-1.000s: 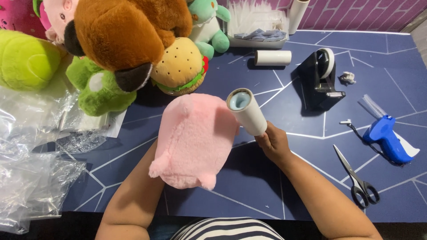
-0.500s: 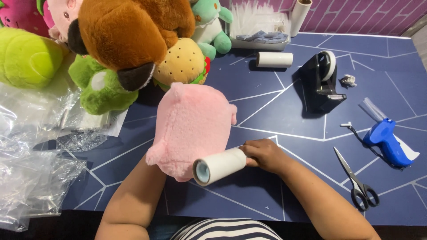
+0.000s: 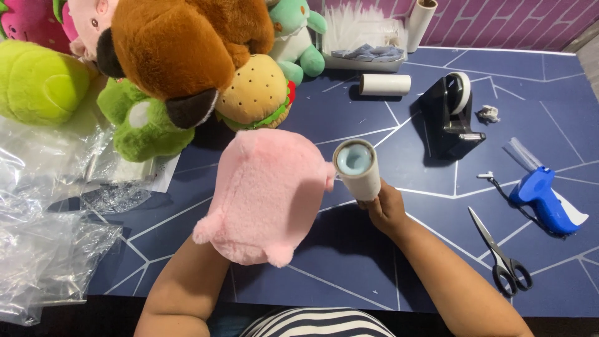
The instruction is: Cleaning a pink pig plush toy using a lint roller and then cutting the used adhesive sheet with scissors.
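Note:
A pink plush toy is lifted over the dark blue table. My left hand is hidden beneath or inside it; only my left forearm shows below it. My right hand grips the handle of a white lint roller. The roller stands nearly upright, its round end facing the camera, just to the right of the plush and close to its side.
A pile of plush toys fills the back left. Clear plastic bags lie at the left. On the right are a black tape dispenser, a blue tagging gun, scissors, a spare roll and a white tray.
The roller first went down to the plush's lower right edge, lying flat. It has now come back up to the plush's right side and stands upright. The plush has shifted slightly.

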